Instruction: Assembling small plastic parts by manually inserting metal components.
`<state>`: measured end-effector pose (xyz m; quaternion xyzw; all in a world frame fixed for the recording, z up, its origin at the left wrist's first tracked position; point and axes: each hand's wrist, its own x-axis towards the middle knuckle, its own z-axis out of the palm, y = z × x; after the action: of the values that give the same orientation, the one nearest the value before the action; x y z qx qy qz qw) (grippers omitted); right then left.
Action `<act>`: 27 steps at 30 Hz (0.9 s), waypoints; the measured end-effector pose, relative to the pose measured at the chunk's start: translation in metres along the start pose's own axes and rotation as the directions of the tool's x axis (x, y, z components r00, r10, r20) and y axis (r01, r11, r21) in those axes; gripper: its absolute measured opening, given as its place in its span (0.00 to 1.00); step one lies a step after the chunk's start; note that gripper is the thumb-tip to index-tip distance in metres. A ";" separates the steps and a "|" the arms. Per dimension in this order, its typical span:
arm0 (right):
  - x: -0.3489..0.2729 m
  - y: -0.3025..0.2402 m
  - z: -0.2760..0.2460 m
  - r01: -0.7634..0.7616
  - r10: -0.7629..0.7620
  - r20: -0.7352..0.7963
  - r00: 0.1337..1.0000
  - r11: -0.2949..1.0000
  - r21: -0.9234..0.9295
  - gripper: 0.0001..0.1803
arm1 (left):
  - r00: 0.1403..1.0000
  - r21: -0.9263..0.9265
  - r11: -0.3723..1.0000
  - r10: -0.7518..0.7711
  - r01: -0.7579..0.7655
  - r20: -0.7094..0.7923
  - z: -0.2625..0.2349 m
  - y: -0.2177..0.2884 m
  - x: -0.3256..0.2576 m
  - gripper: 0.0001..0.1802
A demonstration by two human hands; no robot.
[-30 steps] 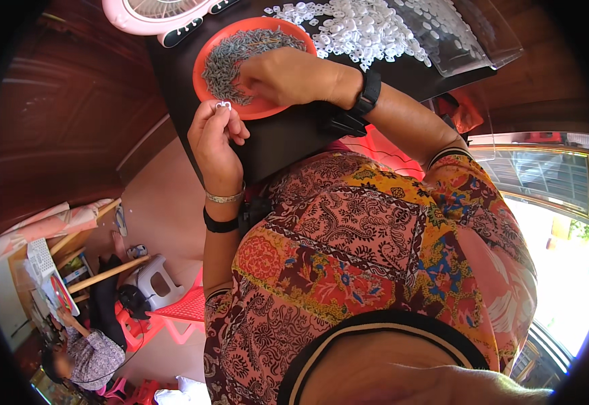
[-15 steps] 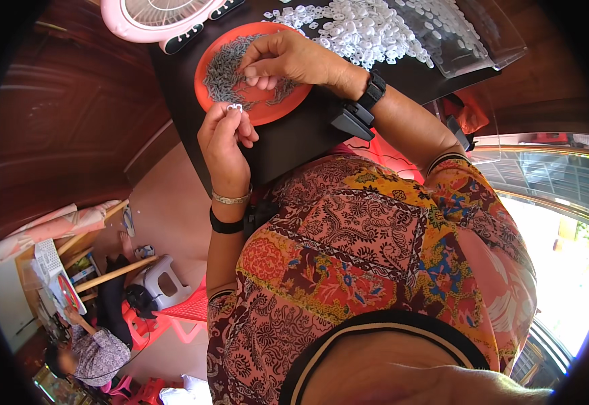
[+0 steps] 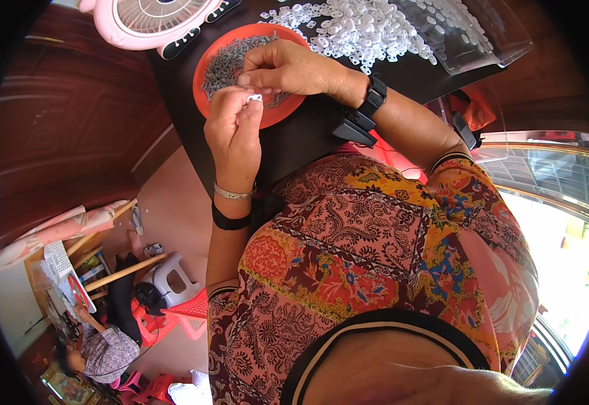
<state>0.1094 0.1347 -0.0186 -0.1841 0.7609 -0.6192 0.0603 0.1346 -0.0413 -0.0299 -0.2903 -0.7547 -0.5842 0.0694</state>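
**Head-worn fisheye looks steeply down**

The single wide view, from the left camera of a head-mounted pair, faces down over the wearer's own front. The collar (image 3: 389, 317) at five o'clock lies nearest the lens, with the patterned shirt (image 3: 368, 250) large just below the centre. Farther off, toward twelve o'clock, come the desk (image 3: 301, 135), the left hand (image 3: 235, 129) at eleven and the right hand (image 3: 293, 67) at twelve. The broad field also catches another person (image 3: 112, 352), small and distant, at eight o'clock. Straight edges bow near the dark rim.
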 end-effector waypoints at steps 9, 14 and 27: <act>-0.001 0.005 -0.001 -0.112 0.097 0.136 0.986 0.988 0.110 0.12 | 0.929 -0.417 0.844 -0.369 0.338 0.005 0.003 0.007 0.006 0.09; -0.001 0.002 0.006 -0.049 0.026 0.123 0.992 0.982 0.183 0.09 | 0.929 -0.558 0.767 -0.370 0.317 0.019 -0.008 0.000 0.006 0.08; 0.001 -0.003 0.010 -0.008 0.009 0.000 1.000 0.980 0.200 0.10 | 0.936 -0.658 0.700 -0.351 0.278 0.022 -0.019 -0.005 0.000 0.10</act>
<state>0.1121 0.1246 -0.0174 -0.1737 0.6957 -0.6923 0.0808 0.1280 -0.0599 -0.0282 -0.1317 -0.5376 -0.8272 -0.0972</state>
